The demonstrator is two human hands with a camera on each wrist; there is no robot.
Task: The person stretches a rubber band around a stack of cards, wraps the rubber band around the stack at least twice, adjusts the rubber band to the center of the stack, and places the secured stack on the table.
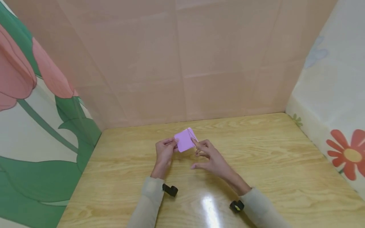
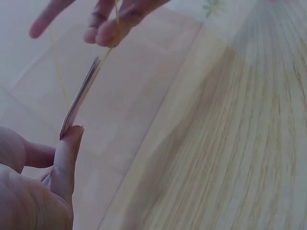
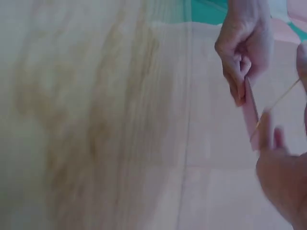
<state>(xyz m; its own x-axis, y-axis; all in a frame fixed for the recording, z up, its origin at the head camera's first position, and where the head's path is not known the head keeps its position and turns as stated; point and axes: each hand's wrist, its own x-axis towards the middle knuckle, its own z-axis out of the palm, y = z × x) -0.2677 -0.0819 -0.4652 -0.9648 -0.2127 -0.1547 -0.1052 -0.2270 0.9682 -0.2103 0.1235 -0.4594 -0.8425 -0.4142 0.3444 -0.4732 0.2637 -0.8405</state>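
A small stack of rounded purple cards [image 1: 183,141] is held up above the table, tilted toward the head camera. My left hand [image 1: 164,154] pinches its left edge between thumb and fingers. Edge-on in the left wrist view, the stack [image 2: 79,103] shows several thin layers. A thin yellow rubber band [image 2: 59,71] runs from the stack to my right hand [image 1: 213,158], its strands pulled apart there. The right fingers hook the band near the stack's right edge, with the thumb spread below. In the right wrist view, one taut strand of the band [image 3: 287,92] stretches beside the cards.
Below the hands lies a wood-grain table [image 1: 114,177], with a light reflection near the front. A pinkish cloth backdrop [image 1: 182,63] rises behind it. Flower-printed panels [image 1: 328,104] stand at both sides. Black wrist cameras [image 1: 237,206] sit by the sleeves.
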